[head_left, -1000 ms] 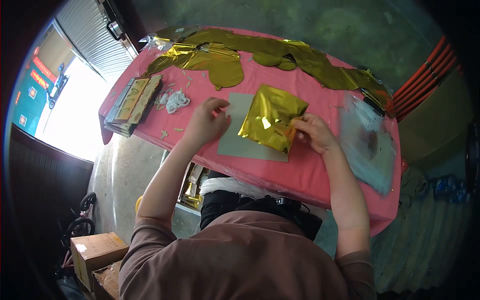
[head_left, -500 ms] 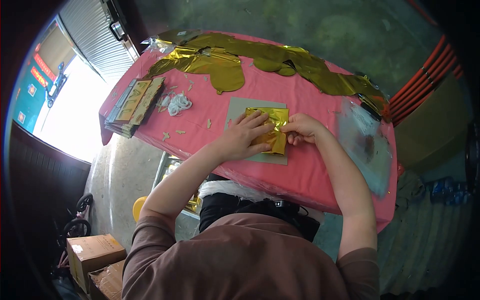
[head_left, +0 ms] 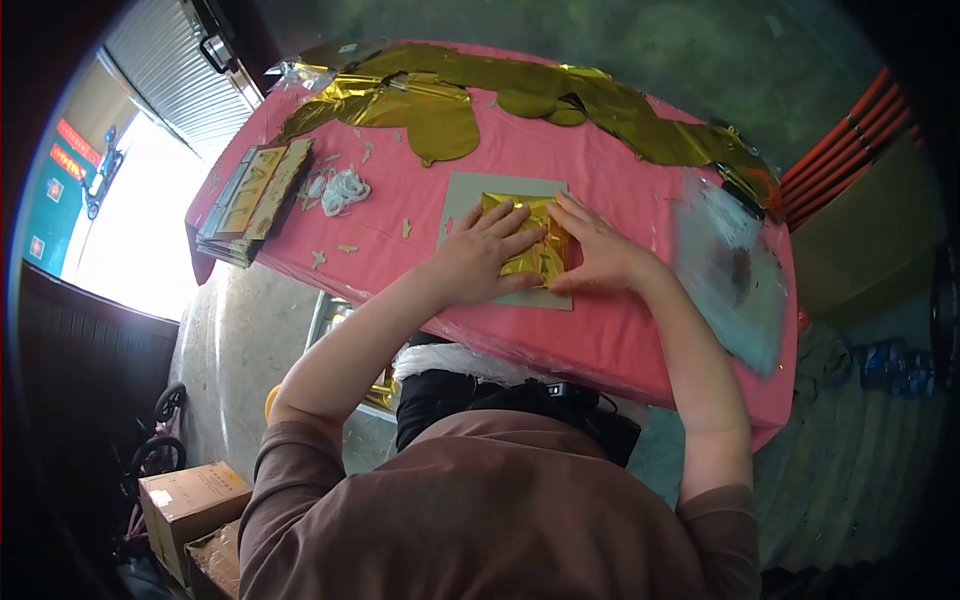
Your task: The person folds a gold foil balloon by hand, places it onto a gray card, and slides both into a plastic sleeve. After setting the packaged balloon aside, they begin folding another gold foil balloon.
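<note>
A folded piece of gold foil lies on a grey board on the pink-covered table. My left hand rests flat on the foil's left part, fingers spread. At the foil's right edge is my right hand, with thumb and fingers apart, touching the edge. Both palms face down, and the hands hide parts of the foil.
Large gold foil sheets stretch along the table's far edge. Packaged cards and white string lie at left, among small scattered pieces. Clear plastic bags lie at right. Cardboard boxes stand on the floor.
My right hand has opened from a pinch at the foil's right edge and spread along that edge. My left hand stays on the foil. The whole view has shifted slightly.
</note>
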Demonstrator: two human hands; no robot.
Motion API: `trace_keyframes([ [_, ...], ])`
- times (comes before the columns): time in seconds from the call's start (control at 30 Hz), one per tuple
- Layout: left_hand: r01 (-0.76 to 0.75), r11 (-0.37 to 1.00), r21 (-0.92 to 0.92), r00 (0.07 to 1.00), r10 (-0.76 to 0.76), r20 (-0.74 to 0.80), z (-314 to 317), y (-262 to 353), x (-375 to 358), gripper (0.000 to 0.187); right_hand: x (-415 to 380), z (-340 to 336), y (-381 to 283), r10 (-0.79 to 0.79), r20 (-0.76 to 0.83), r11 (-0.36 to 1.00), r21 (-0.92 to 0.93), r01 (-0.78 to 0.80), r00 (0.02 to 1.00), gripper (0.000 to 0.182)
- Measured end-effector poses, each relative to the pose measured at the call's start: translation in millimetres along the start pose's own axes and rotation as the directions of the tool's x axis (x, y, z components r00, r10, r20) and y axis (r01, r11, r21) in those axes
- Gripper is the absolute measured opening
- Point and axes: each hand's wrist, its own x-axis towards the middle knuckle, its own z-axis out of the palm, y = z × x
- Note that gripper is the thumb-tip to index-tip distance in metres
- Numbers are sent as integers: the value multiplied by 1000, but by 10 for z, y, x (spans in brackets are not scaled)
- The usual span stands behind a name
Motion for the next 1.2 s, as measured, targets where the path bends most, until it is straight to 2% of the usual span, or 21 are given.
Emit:
trace_keyframes([
  [0.13,16,1000,2,1000,-16,3,26,11,-5,62,40,93,129,44,72,999,0,-45,996,120],
  [0.2,20,1000,-12,1000,-20,-10,20,6,-10,62,46,102,139,61,73,993,-101,-54,995,125],
  [0.3,3,996,-94,999,-6,-38,-1,-83,-58,65,17,74,84,85,105,988,-137,-70,991,122],
  [0.4,56,998,-23,997,-57,-56,-120,-133,-196,66,9,111,118,69,79,989,-134,-58,994,123],
  [0.63,65,997,-31,997,-66,-43,-86,-152,-215,64,-21,164,211,39,3,991,-129,-38,999,120],
  [0.67,65,998,-26,997,-66,-35,-95,-150,-210,64,-29,142,265,2,-66,993,116,6,998,117],
  [0.7,64,998,-22,997,-65,-28,-99,-150,-196,63,-46,123,309,-19,-142,934,349,68,990,113],
  [0.73,58,998,-23,998,-58,-28,-95,-147,-175,63,-84,114,341,-13,-146,935,349,64,989,113],
  [0.8,40,999,-34,999,-40,3,-77,-137,-127,65,-167,81,334,128,-231,786,617,44,964,104],
  [0.83,36,999,-36,999,-36,1,-62,-122,-98,65,-198,92,322,131,-233,787,615,41,964,104],
  [0.87,10,999,-52,1000,-11,-8,-41,-98,-60,65,-232,111,302,95,-298,922,387,29,950,100],
  [0.9,-16,998,-68,1000,15,-17,-18,-71,-21,64,-267,130,277,43,-351,991,132,4,936,96],
  [0.93,-19,997,-69,1000,18,-19,10,-41,17,64,-291,150,233,45,-352,992,129,1,935,96],
  [1.0,-65,995,-74,998,64,-17,67,16,86,63,-318,194,135,-52,-322,996,-85,26,945,91],
  [1.13,-92,993,-72,996,91,-20,122,83,144,63,-285,342,137,-42,-286,992,-128,5,957,90],
  [1.2,-89,994,-62,996,89,0,112,88,147,65,-289,360,107,11,-236,976,-207,-61,972,91],
])
